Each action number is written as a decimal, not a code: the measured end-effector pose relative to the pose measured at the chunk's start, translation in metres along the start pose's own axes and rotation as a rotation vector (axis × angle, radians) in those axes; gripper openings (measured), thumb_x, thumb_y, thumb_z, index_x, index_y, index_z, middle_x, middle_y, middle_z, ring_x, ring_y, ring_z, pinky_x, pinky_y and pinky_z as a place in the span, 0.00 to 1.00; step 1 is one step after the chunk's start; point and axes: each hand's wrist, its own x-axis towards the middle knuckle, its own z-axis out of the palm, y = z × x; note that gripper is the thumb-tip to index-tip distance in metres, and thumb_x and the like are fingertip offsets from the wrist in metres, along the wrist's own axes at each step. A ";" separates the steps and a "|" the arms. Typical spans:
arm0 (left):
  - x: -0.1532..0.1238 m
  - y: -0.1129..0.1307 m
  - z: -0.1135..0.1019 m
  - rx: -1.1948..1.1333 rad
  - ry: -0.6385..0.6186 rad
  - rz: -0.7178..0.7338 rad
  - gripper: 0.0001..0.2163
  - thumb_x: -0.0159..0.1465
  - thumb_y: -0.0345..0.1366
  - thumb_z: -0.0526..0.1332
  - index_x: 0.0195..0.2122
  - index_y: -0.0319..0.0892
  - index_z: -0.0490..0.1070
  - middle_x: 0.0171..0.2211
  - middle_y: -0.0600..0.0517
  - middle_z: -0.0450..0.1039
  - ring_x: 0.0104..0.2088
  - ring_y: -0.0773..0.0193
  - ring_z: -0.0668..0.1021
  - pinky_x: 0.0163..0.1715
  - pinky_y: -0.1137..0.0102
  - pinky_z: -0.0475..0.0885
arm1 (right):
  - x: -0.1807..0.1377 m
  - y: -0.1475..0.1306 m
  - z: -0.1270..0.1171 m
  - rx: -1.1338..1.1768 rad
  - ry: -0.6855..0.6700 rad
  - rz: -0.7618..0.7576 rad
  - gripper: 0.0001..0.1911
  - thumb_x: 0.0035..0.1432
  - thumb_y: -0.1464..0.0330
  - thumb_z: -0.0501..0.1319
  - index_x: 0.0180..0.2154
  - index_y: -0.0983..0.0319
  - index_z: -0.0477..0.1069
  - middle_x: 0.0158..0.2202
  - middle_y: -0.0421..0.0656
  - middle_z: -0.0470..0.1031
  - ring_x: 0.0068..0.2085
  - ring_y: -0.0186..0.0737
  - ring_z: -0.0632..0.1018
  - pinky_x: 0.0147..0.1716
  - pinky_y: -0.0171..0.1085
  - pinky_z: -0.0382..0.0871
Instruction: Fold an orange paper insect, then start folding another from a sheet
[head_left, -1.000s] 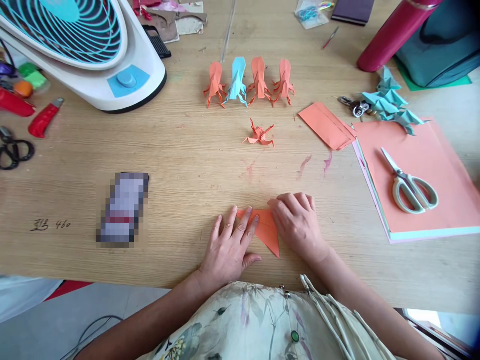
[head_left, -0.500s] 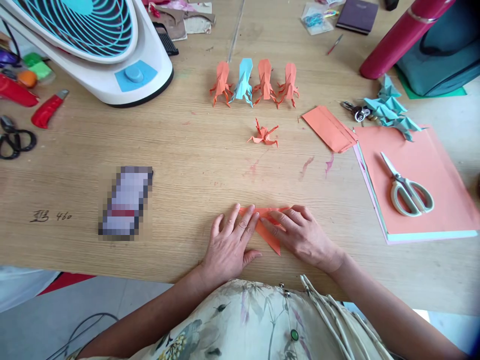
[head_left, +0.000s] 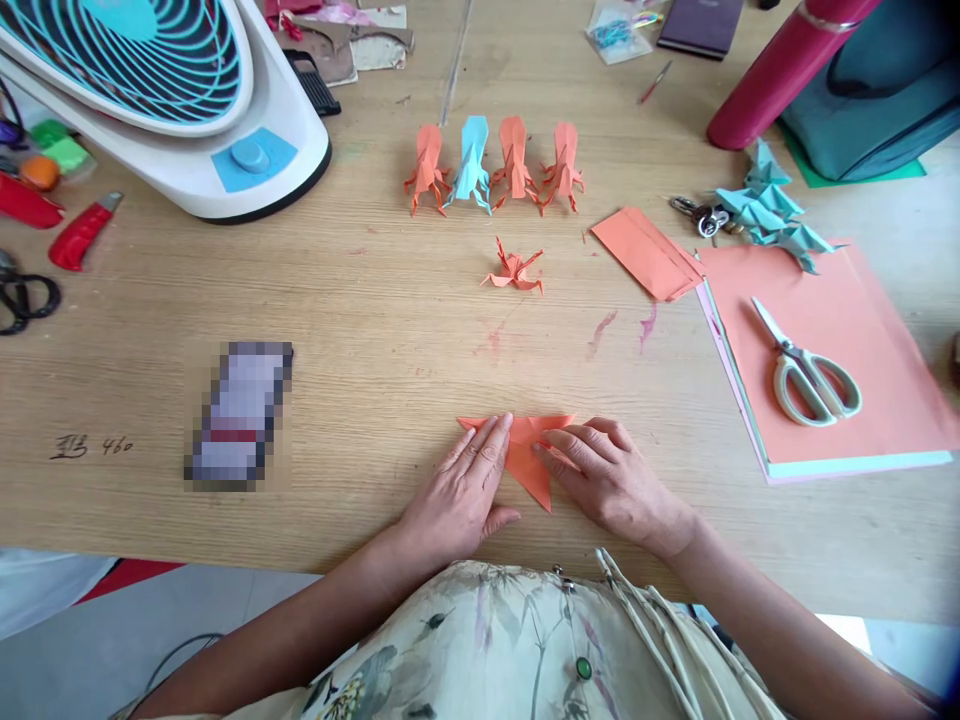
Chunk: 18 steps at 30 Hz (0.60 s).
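A folded piece of orange origami paper [head_left: 531, 470] lies flat near the table's front edge, a triangle with one point toward me. My left hand [head_left: 461, 490] rests on its left part, fingers stretched out flat and thumb apart. On the right side, my right hand [head_left: 611, 485] has bent fingers, with thumb and forefinger closed on the paper's right part. The fingers cover some of the folds. Farther up the table sits a small orange folded figure [head_left: 514, 270], and behind it a row of several folded figures, one of them a light blue figure [head_left: 471, 165].
To the right, white-handled scissors [head_left: 816, 385] lie on a stack of coloured sheets [head_left: 885, 350]. Folded orange pieces [head_left: 645, 252] are beside it. A pixelated phone-like object [head_left: 238, 415] lies left. A fan [head_left: 277, 160], red cutter [head_left: 84, 232] and magenta bottle [head_left: 787, 75] stand or lie farther out.
My left fingers have drawn closer together and shifted off the paper's left tip, which now shows. My right hand stays at the right part. The whole view has shifted slightly.
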 end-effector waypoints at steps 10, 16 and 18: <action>0.002 -0.005 0.005 -0.015 0.065 0.045 0.40 0.67 0.63 0.46 0.71 0.37 0.53 0.70 0.32 0.53 0.69 0.44 0.60 0.67 0.54 0.53 | 0.003 0.011 -0.007 0.345 0.138 0.574 0.11 0.67 0.71 0.56 0.48 0.60 0.72 0.36 0.45 0.73 0.36 0.42 0.75 0.37 0.42 0.68; 0.008 -0.003 0.007 -0.080 0.087 0.140 0.44 0.67 0.63 0.36 0.68 0.26 0.55 0.70 0.34 0.52 0.71 0.48 0.54 0.69 0.58 0.49 | 0.016 0.032 -0.013 0.554 -0.013 0.687 0.06 0.63 0.70 0.58 0.39 0.59 0.73 0.25 0.36 0.72 0.24 0.34 0.70 0.26 0.34 0.64; 0.009 -0.003 0.009 -0.089 0.082 0.165 0.44 0.68 0.62 0.38 0.68 0.23 0.54 0.70 0.31 0.52 0.71 0.48 0.54 0.68 0.58 0.52 | 0.018 0.035 -0.012 0.539 -0.022 0.687 0.06 0.62 0.70 0.58 0.38 0.59 0.73 0.25 0.36 0.72 0.24 0.34 0.70 0.25 0.33 0.63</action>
